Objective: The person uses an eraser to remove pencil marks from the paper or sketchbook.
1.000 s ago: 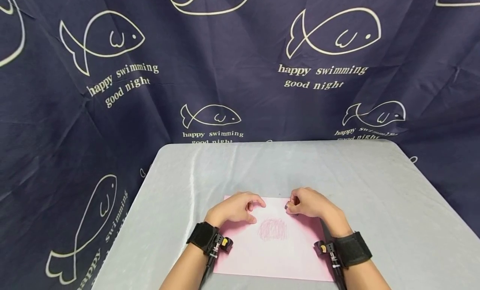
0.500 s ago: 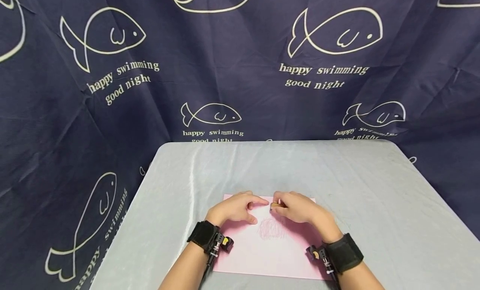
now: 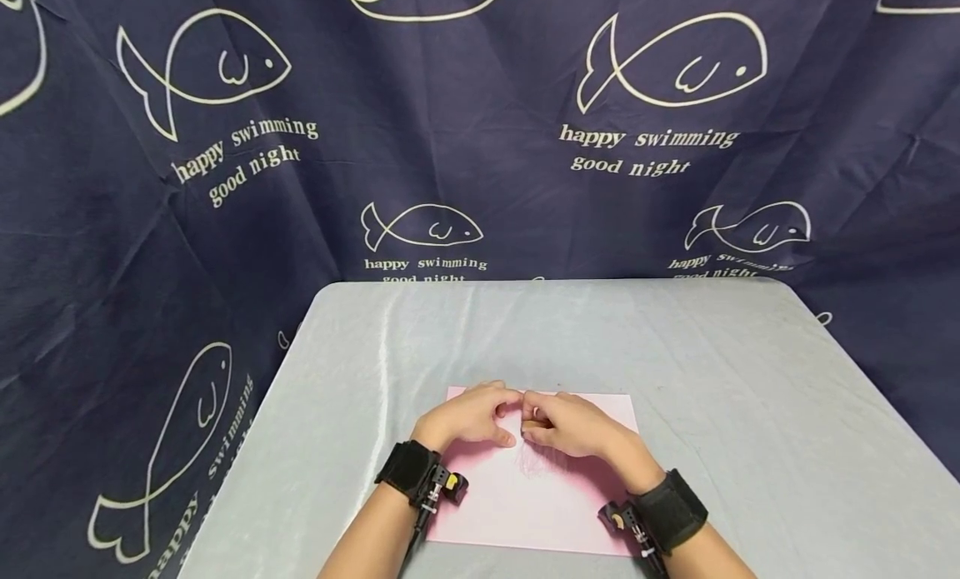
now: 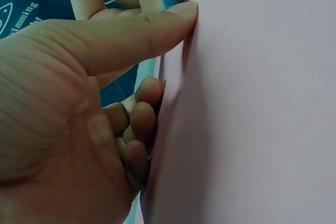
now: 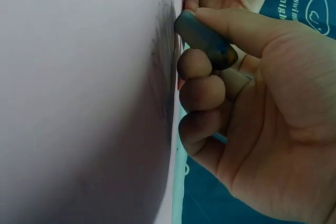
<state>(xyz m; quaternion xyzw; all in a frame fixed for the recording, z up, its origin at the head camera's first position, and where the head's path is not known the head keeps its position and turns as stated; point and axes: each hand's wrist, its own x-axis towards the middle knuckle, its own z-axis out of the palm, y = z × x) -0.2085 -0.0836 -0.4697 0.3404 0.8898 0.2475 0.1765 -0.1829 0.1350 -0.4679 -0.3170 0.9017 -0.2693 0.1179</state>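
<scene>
Now, from the head view, we have both hands together at the far half of the pink paper (image 3: 540, 496), which lies flat on the grey counter (image 3: 720, 379) close to our body. Our left hand (image 3: 468, 414) rests at about 10 o'clock of the sheet, fingers curled loosely with the tips down on the paper. Our right hand (image 3: 570, 425) sits just beside it at 12 o'clock, touching the left fingertips, and partly covers a faint pink scribble (image 3: 536, 461) in the middle of the sheet.

From the left wrist view, our left thumb (image 4: 157, 24) lies straight against the paper's surface (image 4: 262, 108) while the other fingers (image 4: 139, 124) curl near its edge; we judge that this hand pins the sheet and grips nothing.

From the right wrist view, our right hand (image 5: 247, 103) pinches a small dark crayon-like stub (image 5: 205, 38) between thumb and forefinger, its end pressed to the paper (image 5: 79, 87) at the scribble.

We judge that the step in hand is rubbing or colouring over the mark. The next move calls for short strokes with steady pressure, the left hand holding the sheet flat so that it does not slide or crease.
</scene>
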